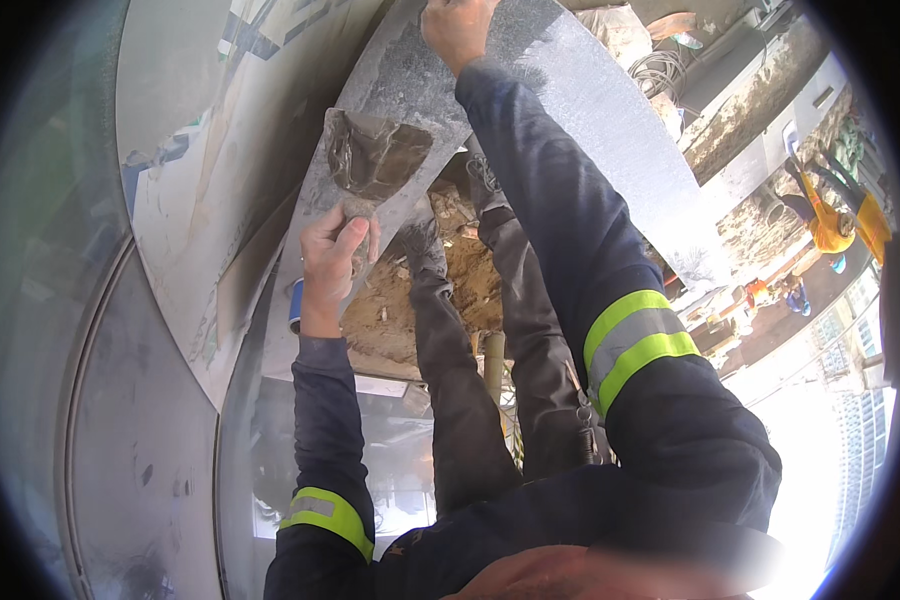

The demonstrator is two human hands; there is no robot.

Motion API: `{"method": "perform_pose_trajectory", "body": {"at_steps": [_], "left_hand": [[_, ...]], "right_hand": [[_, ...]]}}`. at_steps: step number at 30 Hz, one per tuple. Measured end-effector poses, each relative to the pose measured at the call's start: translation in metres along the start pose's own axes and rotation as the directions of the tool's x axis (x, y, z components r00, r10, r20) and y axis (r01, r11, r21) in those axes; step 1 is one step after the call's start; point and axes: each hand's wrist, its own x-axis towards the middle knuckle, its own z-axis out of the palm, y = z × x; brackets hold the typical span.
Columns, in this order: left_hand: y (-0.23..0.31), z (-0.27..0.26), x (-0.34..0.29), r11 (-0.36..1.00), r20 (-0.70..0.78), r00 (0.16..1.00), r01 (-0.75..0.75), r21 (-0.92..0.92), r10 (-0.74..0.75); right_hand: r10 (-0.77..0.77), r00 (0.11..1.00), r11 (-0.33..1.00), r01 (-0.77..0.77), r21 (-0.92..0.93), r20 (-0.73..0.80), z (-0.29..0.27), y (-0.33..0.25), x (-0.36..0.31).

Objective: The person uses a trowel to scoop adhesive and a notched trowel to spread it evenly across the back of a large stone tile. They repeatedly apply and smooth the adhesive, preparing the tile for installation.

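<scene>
Two hands up on the metal sheet [610,120]. Left hand [332,252] fingers clamped on the scraper [375,155] handle; blade lies toward 1 o'clock (mud-caked). Right hand [457,30] presses the sheet at 12 o'clock, fingers unclear.

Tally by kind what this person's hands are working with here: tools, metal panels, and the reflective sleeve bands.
Putty knife, held in the left hand: 1
Grey metal panel, held at its top by the right hand: 1
Yellow-and-silver sleeve bands: 2
Total: 4
</scene>
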Motion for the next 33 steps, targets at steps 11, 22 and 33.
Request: {"method": "perform_pose_trajectory", "body": {"at_steps": [11,22,33], "left_hand": [[-0.002,-0.011,-0.001,0.996,0.015,0.999,0.050,0.068,-0.051],[0.011,-0.008,-0.001,1.000,-0.014,1.000,-0.013,0.001,0.013],[0.008,0.000,0.007,0.998,-0.016,0.998,-0.054,-0.041,0.053]], "right_hand": [[-0.075,0.994,0.997,0.073,-0.034,-0.083,0.029,0.008,-0.013],[0.054,0.997,0.999,-0.054,-0.003,0.046,-0.005,-0.018,-0.035],[-0.177,0.983,0.976,0.183,-0.120,0.055,-0.008,0.040,-0.011]]}}
